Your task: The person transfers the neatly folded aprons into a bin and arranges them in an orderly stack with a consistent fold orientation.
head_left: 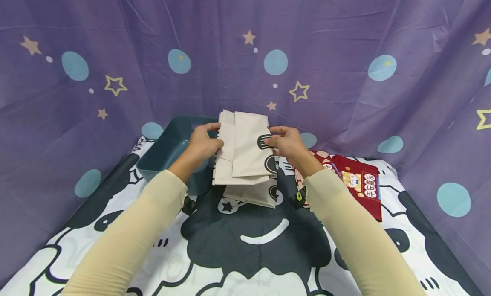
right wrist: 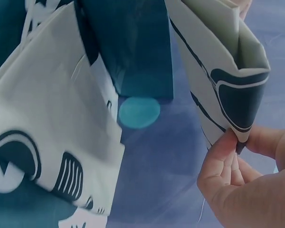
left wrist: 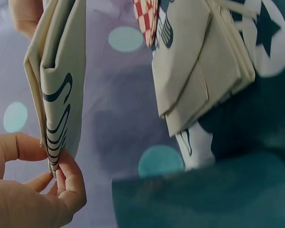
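Between both hands, a folded cream canvas bag (head_left: 249, 146) with dark printing is held up off the table. My left hand (head_left: 205, 143) pinches its left edge between thumb and fingers, and the left wrist view shows the striped print beside those fingertips (left wrist: 71, 183). On the opposite edge, my right hand (head_left: 288, 144) pinches the bag near a dark printed patch, its fingertips (right wrist: 223, 147) close to a lower corner in the right wrist view. Below lies a second folded cream bag (head_left: 255, 194), partly hidden by the raised one; what looks like a strap shows at its side.
A dark teal plastic bin (head_left: 153, 159) stands left of the bags, partly behind my left hand. To the right lie red printed packages (head_left: 354, 181), partly covered by my right arm. A black-and-white cartoon cloth (head_left: 264, 249) covers the table; a purple curtain (head_left: 230, 40) hangs behind.
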### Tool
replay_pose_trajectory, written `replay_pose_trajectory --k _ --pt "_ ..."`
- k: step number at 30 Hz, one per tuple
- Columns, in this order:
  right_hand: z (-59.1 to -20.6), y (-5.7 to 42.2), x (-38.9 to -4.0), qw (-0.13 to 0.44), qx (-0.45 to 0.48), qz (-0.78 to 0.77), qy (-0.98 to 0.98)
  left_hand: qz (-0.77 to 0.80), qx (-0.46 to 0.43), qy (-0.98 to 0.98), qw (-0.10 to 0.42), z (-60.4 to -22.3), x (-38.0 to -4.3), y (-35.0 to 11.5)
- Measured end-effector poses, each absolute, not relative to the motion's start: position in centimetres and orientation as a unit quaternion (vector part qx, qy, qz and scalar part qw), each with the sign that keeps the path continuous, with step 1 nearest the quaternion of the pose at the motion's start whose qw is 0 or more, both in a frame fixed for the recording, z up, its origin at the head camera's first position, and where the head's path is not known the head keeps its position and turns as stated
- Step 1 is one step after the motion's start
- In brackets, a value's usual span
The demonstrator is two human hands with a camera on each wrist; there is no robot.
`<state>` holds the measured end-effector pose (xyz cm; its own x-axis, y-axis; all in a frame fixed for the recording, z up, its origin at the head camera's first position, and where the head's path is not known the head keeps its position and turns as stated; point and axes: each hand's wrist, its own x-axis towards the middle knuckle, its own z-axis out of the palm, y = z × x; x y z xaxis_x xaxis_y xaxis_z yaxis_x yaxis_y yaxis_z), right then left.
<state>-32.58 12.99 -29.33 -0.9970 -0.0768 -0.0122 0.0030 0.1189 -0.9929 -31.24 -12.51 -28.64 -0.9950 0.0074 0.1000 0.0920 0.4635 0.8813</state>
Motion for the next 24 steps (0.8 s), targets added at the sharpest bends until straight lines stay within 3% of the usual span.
replay_pose_trajectory --k 13,24 --pt "-29.3 8.1 -33.0 -0.012 -0.03 -0.698 0.716 -0.555 0.008 -0.831 0.039 -27.9 -31.7 -17.0" --pt "-29.4 4.7 -33.3 0.002 -0.057 -0.725 0.686 -0.577 0.031 -0.814 0.055 -27.9 -32.3 -20.2"
